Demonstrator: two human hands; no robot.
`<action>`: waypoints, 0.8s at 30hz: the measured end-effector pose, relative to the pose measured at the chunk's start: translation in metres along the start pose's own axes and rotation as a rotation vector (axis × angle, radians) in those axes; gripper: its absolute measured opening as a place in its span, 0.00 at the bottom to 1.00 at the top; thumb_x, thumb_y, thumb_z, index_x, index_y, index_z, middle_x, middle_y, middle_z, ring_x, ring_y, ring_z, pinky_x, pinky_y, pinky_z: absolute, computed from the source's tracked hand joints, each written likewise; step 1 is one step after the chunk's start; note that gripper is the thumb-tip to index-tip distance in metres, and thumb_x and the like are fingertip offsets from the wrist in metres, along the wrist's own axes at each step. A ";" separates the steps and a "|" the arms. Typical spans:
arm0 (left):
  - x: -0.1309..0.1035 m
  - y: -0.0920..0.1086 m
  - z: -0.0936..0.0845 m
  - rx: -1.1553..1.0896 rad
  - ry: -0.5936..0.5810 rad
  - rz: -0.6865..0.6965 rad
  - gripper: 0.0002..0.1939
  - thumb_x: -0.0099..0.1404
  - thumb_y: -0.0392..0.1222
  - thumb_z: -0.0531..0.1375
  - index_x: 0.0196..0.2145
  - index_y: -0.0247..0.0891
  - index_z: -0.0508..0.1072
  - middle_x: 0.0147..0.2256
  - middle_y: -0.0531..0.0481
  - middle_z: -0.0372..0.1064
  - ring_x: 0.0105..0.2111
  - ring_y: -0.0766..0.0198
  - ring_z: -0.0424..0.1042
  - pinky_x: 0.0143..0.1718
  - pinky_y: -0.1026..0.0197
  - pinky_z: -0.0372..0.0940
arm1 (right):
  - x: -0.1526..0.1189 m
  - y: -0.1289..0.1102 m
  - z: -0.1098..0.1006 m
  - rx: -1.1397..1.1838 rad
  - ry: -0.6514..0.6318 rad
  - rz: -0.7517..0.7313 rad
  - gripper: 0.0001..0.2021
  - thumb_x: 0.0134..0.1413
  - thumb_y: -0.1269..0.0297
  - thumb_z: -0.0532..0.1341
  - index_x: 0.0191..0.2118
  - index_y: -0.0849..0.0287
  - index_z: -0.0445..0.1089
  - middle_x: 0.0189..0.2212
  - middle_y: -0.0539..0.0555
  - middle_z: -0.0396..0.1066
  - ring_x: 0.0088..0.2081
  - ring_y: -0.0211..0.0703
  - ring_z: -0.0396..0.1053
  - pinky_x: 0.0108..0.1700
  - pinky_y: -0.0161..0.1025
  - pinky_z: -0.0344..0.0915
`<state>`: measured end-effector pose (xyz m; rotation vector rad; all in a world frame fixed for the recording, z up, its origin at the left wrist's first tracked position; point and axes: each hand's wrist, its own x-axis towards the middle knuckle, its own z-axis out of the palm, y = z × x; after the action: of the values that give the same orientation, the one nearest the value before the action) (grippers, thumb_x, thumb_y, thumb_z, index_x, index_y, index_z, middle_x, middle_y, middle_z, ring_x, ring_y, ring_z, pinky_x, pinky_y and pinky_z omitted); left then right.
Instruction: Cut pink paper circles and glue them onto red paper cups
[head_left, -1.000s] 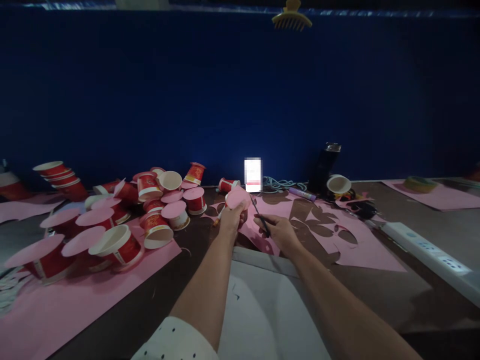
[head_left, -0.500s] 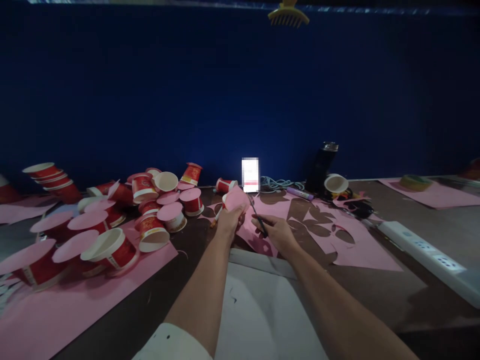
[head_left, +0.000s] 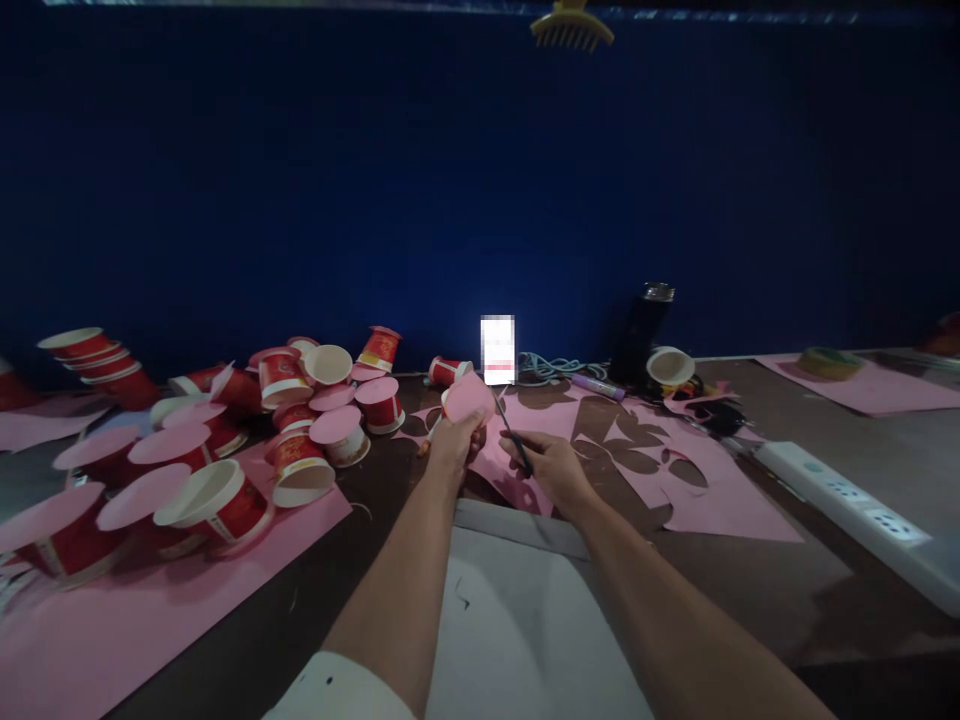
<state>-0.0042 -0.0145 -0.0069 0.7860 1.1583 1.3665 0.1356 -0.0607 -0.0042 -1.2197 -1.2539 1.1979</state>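
Observation:
My left hand (head_left: 456,440) is closed on a paper cup that has a pink paper piece (head_left: 469,397) over its mouth; only a little of the cup shows. In my right hand (head_left: 551,462) are dark scissors (head_left: 519,447), their blades pointing up and left beside the pink piece's right edge. Beneath both hands lies a pink sheet (head_left: 517,484) with cut edges. Left of my hands stand and lie several red cups, many topped with pink paper, such as one upright cup (head_left: 380,412).
A lit phone (head_left: 498,350) stands behind my hands. Further right are a cable (head_left: 555,368), a purple marker (head_left: 598,387), a black bottle (head_left: 642,330), a tipped cup (head_left: 670,367), a cut-out pink sheet (head_left: 712,495) and a white power strip (head_left: 847,505). Stacked cups (head_left: 112,367) lean at far left.
The view has shifted very slightly, so the cups sit a little further left in the picture. Both hands keep their holds, with the scissors still beside the pink piece.

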 end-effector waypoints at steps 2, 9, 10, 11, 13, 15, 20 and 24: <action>0.000 0.001 0.000 -0.009 0.002 -0.007 0.16 0.45 0.47 0.66 0.22 0.33 0.66 0.14 0.58 0.57 0.12 0.78 0.52 0.13 0.72 0.46 | 0.000 0.002 0.000 0.005 -0.009 -0.006 0.26 0.41 0.52 0.68 0.45 0.64 0.75 0.18 0.48 0.68 0.20 0.32 0.62 0.23 0.31 0.60; -0.001 0.001 -0.001 0.007 -0.002 0.011 0.16 0.45 0.49 0.65 0.22 0.34 0.66 0.15 0.58 0.56 0.11 0.77 0.53 0.12 0.71 0.43 | 0.001 0.005 0.000 0.017 -0.016 -0.021 0.25 0.42 0.52 0.68 0.44 0.64 0.75 0.18 0.48 0.68 0.20 0.32 0.62 0.24 0.31 0.60; 0.000 0.001 -0.001 0.011 0.002 0.011 0.17 0.45 0.49 0.65 0.22 0.34 0.65 0.15 0.58 0.56 0.11 0.77 0.53 0.12 0.71 0.43 | 0.001 0.005 0.000 0.019 -0.016 -0.016 0.25 0.41 0.52 0.68 0.44 0.64 0.75 0.18 0.49 0.68 0.20 0.32 0.62 0.24 0.31 0.60; 0.000 0.001 -0.001 0.010 0.007 0.013 0.17 0.45 0.49 0.65 0.22 0.34 0.65 0.15 0.58 0.56 0.11 0.77 0.53 0.12 0.71 0.43 | 0.001 0.004 0.000 0.016 -0.015 -0.012 0.25 0.41 0.52 0.68 0.44 0.64 0.75 0.18 0.49 0.68 0.20 0.32 0.62 0.24 0.31 0.60; 0.000 0.000 -0.001 0.001 0.015 0.023 0.16 0.45 0.49 0.65 0.22 0.34 0.65 0.15 0.59 0.56 0.11 0.77 0.53 0.12 0.71 0.44 | 0.001 0.003 0.000 0.001 -0.014 -0.017 0.25 0.41 0.52 0.68 0.44 0.64 0.75 0.18 0.49 0.68 0.20 0.32 0.62 0.24 0.31 0.60; 0.001 0.000 -0.001 0.001 0.018 0.028 0.16 0.45 0.49 0.65 0.22 0.35 0.64 0.15 0.58 0.56 0.11 0.77 0.53 0.12 0.71 0.43 | 0.001 0.003 0.000 -0.012 -0.014 -0.025 0.24 0.42 0.52 0.67 0.44 0.64 0.76 0.18 0.49 0.68 0.20 0.32 0.62 0.24 0.31 0.60; 0.002 0.000 -0.002 0.013 0.014 0.026 0.17 0.45 0.49 0.65 0.20 0.35 0.64 0.14 0.58 0.56 0.11 0.76 0.53 0.12 0.70 0.42 | 0.001 0.004 0.000 -0.026 -0.001 -0.034 0.24 0.42 0.51 0.67 0.43 0.63 0.76 0.18 0.48 0.67 0.19 0.32 0.61 0.23 0.31 0.60; 0.002 -0.001 -0.002 -0.072 -0.005 0.042 0.16 0.44 0.46 0.67 0.23 0.34 0.66 0.15 0.59 0.57 0.12 0.78 0.53 0.13 0.72 0.46 | 0.001 0.005 0.000 -0.010 0.009 -0.037 0.25 0.41 0.51 0.67 0.43 0.63 0.76 0.18 0.49 0.67 0.19 0.32 0.61 0.22 0.31 0.59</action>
<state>-0.0065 -0.0128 -0.0088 0.7653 1.0885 1.4319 0.1355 -0.0597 -0.0094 -1.2032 -1.2722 1.1590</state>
